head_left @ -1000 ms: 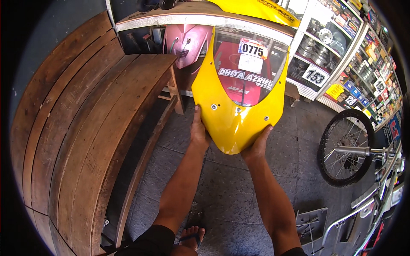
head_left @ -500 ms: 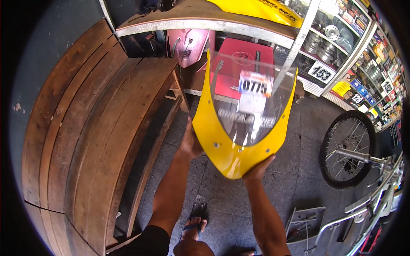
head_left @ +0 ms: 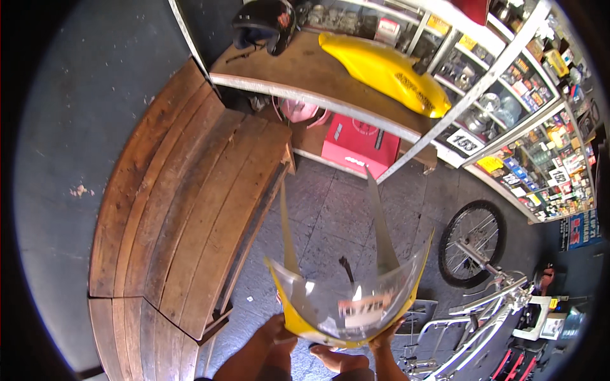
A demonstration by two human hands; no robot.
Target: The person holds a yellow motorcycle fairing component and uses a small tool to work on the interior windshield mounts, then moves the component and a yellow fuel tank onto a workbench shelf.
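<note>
The shield (head_left: 325, 312) has tipped and come lower, close to me, so I see the floor (head_left: 330, 197) through it. My left fingers (head_left: 278, 326) and right fingers (head_left: 393, 329) pinch its two sides.

- The fairing (head_left: 294, 324) is rimmed in yellow around a clear windscreen (head_left: 321, 310).
- Near the table's (head_left: 298, 71) left edge, a helmet (head_left: 257, 26) is coloured black.
- Toward its right edge, a yellow panel (head_left: 378, 63) is marked in black.

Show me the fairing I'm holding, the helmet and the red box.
Fairing (head_left: 325, 312), head view, on its windscreen.
Helmet (head_left: 257, 20), head view, on its black shell.
Red box (head_left: 359, 145), head view, on its printed face.
</note>
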